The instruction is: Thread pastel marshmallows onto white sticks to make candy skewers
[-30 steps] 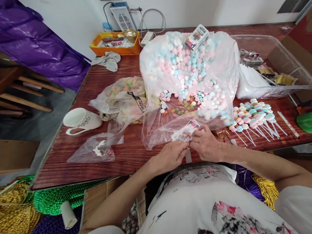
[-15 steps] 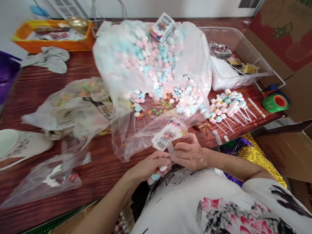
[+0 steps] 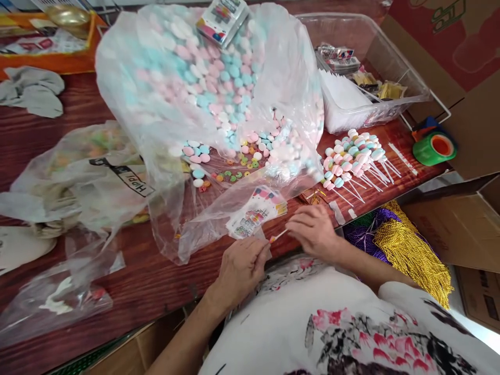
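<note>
On the red-brown wooden table (image 3: 47, 151), logged from my remote seat and entered largest first: one big clear plastic bag (image 3: 211, 88) heaped with pink, blue and white candy discs, its mouth spilled open toward the person, with small coloured ring candies (image 3: 234, 174) loose on its lower film; one printed packet (image 3: 222, 20) lay on top of the heap. To its left I recorded a crumpled second bag (image 3: 89, 177) with a black label, and to its right a clear plastic bin (image 3: 406, 78) holding white wrappers and small packets. Just beside the bin's near edge lay a fanned pile of finished candy skewers (image 3: 357, 159), sticks pointing right, and beyond them a green tape roll (image 3: 434, 148). A sheet of colourful printed stickers (image 3: 258, 211) rested on the bag's front flap, just ahead of the hands. Smallest item: one thin white stick (image 3: 278, 237) held between both hands at the near table edge, its tip orange-red. The right hand (image 3: 312, 232) pinched the stick's outer end with closed fingertips; the left hand (image 3: 240, 268) was curled closed at the coloured tip, though what lay under its fingers I could not tell. I judged the step as the start of a fresh skewer, no disc yet threaded. The next move called for steadying the stick and pressing candies squarely onto it.
</note>
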`<state>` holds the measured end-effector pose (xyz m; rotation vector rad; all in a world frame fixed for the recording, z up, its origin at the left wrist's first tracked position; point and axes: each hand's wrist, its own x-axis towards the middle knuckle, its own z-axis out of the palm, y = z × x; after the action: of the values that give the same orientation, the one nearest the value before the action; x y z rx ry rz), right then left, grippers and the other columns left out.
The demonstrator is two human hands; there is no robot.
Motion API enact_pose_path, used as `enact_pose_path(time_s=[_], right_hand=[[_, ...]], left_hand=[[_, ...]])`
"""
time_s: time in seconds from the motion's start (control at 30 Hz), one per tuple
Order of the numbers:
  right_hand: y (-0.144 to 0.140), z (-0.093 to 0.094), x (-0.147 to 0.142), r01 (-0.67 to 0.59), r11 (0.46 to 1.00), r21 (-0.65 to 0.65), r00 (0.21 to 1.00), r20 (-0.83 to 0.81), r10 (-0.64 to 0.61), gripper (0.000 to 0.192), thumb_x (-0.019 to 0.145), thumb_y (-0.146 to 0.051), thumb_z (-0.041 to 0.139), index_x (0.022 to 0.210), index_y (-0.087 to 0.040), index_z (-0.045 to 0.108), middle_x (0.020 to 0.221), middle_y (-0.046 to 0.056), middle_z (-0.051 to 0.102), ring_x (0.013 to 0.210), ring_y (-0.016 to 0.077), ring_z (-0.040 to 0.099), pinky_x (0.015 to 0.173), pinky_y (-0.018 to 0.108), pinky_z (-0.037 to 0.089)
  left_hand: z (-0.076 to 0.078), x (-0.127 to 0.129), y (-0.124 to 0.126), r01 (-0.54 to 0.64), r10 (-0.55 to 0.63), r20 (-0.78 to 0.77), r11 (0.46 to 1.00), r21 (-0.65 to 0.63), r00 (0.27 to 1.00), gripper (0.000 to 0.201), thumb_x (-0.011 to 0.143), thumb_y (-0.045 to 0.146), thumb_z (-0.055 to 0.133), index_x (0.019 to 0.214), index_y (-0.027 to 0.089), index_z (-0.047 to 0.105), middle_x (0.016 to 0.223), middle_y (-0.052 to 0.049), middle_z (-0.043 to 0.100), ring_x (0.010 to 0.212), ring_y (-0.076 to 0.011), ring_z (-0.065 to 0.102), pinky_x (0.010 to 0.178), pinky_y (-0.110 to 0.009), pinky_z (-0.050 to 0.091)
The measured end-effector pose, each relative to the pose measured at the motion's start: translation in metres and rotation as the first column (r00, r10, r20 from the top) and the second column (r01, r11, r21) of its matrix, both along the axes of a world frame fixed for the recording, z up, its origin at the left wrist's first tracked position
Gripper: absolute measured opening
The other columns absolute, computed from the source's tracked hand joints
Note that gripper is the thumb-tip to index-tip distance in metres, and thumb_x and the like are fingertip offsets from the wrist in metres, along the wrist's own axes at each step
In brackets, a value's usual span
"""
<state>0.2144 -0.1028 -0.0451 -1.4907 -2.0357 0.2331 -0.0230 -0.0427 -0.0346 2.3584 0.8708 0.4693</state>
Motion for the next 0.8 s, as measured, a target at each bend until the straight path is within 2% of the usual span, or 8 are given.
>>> enact_pose_path(time_s=[0.1, 0.23, 0.3, 0.37, 0.43, 0.6, 0.7, 0.8], right_hand=[[-0.004, -0.004, 0.048, 0.117, 0.992, 0.050, 0.983, 0.137, -0.122, 0.016, 0.090, -0.017, 0.057, 0.095, -0.024, 0.071, 0.101, 0.002, 0.072, 0.098, 0.0203, 0.050, 0.086, 0.038, 0.032], [-0.003, -0.016, 0.087, 0.012, 0.998, -0.061, 0.950, 0.311, 0.008, 0.021, 0.090, -0.013, 0.053, 0.086, -0.022, 0.072, 0.093, 0.004, 0.068, 0.086, 0.0186, 0.047, 0.080, 0.034, 0.035], [-0.001, -0.022, 0.088, -0.063, 0.996, -0.059, 0.938, 0.339, 0.079, 0.021, 0.090, -0.012, 0.052, 0.086, -0.020, 0.070, 0.094, 0.006, 0.066, 0.085, 0.0188, 0.046, 0.078, 0.033, 0.037], [0.001, -0.026, 0.084, -0.091, 0.995, -0.034, 0.923, 0.372, 0.097, 0.021, 0.090, -0.011, 0.049, 0.086, -0.017, 0.069, 0.096, 0.008, 0.064, 0.085, 0.0196, 0.046, 0.077, 0.033, 0.038], [0.001, -0.028, 0.078, -0.088, 0.996, -0.010, 0.911, 0.404, 0.084, 0.021, 0.089, -0.009, 0.047, 0.087, -0.015, 0.066, 0.097, 0.010, 0.063, 0.085, 0.0205, 0.046, 0.077, 0.033, 0.039], [-0.001, -0.029, 0.069, -0.007, 1.000, 0.022, 0.949, 0.315, 0.000, 0.019, 0.090, -0.009, 0.043, 0.085, -0.017, 0.060, 0.082, 0.007, 0.062, 0.076, 0.0192, 0.049, 0.071, 0.032, 0.040], [-0.002, -0.027, 0.067, 0.086, 0.996, 0.019, 0.978, 0.191, -0.088, 0.018, 0.092, -0.011, 0.043, 0.087, -0.019, 0.058, 0.073, 0.004, 0.060, 0.070, 0.0177, 0.051, 0.068, 0.031, 0.041], [-0.005, -0.025, 0.068, 0.190, 0.981, 0.047, 0.976, 0.098, -0.194, 0.014, 0.093, -0.015, 0.048, 0.091, -0.019, 0.061, 0.081, 0.005, 0.066, 0.078, 0.0185, 0.059, 0.072, 0.031, 0.046]], left_hand=[[-0.001, 0.001, 0.004, -0.163, 0.221, 0.133, 0.923, -0.347, 0.966, 0.018, 0.088, 0.027, 0.058, 0.089, 0.017, 0.074, 0.074, -0.003, 0.070, 0.067, -0.0152, 0.061, 0.066, -0.026, 0.047], [-0.003, 0.011, 0.004, -0.239, 0.525, 0.153, 0.603, -0.761, 0.837, 0.019, 0.078, 0.035, 0.070, 0.084, 0.017, 0.075, 0.066, 0.000, 0.067, 0.055, -0.0114, 0.056, 0.051, -0.022, 0.044], [-0.003, 0.018, 0.001, -0.230, 0.601, 0.102, 0.450, -0.863, 0.793, 0.023, 0.075, 0.038, 0.073, 0.082, 0.017, 0.073, 0.058, 0.002, 0.063, 0.044, -0.0083, 0.049, 0.041, -0.019, 0.037], [-0.002, 0.023, -0.002, -0.218, 0.644, 0.067, 0.353, -0.910, 0.762, 0.027, 0.073, 0.041, 0.074, 0.083, 0.016, 0.072, 0.055, 0.002, 0.061, 0.038, -0.0069, 0.045, 0.034, -0.017, 0.031], [-0.001, 0.025, -0.004, -0.206, 0.678, 0.064, 0.310, -0.928, 0.733, 0.029, 0.072, 0.041, 0.074, 0.084, 0.015, 0.071, 0.060, 0.000, 0.064, 0.041, -0.0081, 0.050, 0.032, -0.016, 0.031], [0.000, 0.020, -0.007, -0.203, 0.732, 0.090, 0.301, -0.932, 0.676, 0.027, 0.070, 0.037, 0.076, 0.084, 0.014, 0.071, 0.064, -0.001, 0.066, 0.052, -0.0122, 0.061, 0.039, -0.017, 0.043], [-0.002, 0.017, -0.009, -0.211, 0.739, 0.088, 0.301, -0.930, 0.668, 0.029, 0.071, 0.040, 0.075, 0.085, 0.014, 0.070, 0.063, -0.001, 0.065, 0.048, -0.0111, 0.058, 0.034, -0.016, 0.038], [-0.004, 0.014, -0.010, -0.236, 0.748, 0.082, 0.309, -0.922, 0.658, 0.033, 0.071, 0.042, 0.075, 0.089, 0.015, 0.071, 0.062, 0.000, 0.064, 0.044, -0.0096, 0.053, 0.030, -0.016, 0.032]])
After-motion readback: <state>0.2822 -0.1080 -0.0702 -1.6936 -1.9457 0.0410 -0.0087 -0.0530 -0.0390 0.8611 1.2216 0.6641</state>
